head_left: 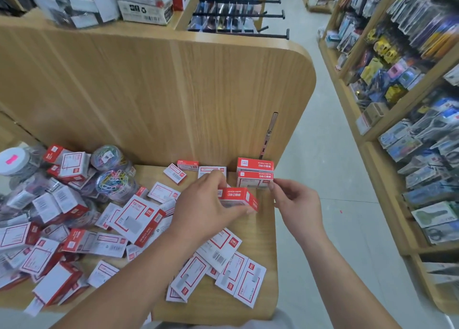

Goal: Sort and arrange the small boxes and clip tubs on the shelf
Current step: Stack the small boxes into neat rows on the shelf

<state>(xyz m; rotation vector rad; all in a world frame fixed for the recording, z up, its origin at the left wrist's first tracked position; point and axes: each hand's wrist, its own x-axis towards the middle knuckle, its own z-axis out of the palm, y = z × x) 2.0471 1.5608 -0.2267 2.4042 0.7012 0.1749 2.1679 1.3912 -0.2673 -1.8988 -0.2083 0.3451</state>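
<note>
Left hand (206, 204) grips a red box (239, 198) from above, fingers curled over its far side and thumb under the near edge, carrying it tilted just above the shelf (263, 229). It is just in front of a stack (255, 172) of two matching boxes that stands in the back right corner against the wooden back panel (173, 92). Right hand (295, 204) has its thumb and forefinger curled onto the right end of the stack's lower box, apparently steadying it. The step in hand looks like building a tidy column or row of like boxes in that corner, and it is early going. Most of the loose boxes (139, 219) lie jumbled flat or on edge across the middle and left of the shelf, and the clip tubs (114, 182) are half buried among them at the left. The next move calls for levelling the held box, turning its red face the same way as the pair, and setting it squarely on top or flush in front without knocking the stack askew.
</note>
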